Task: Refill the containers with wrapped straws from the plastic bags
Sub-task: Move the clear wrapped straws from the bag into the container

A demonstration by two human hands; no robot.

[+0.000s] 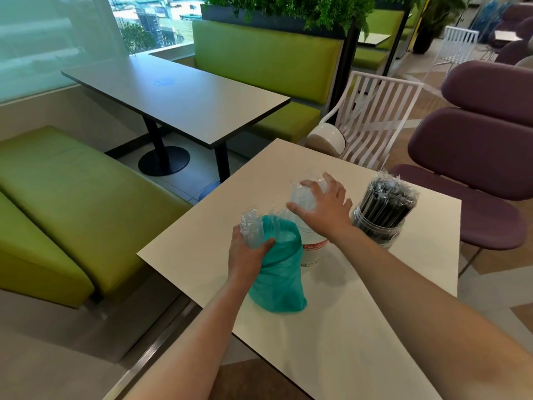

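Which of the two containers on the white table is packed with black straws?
The clear container at the far right, standing apart from both hands. The other, a white container with red lettering, holds clear-wrapped straws under the right hand.

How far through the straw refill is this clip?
Done: the right-hand jar is packed with black straws. In hand: the left hand grips clear straws from the teal bag; the right hand settles clear straws in the middle jar. Left: emptying the bag.
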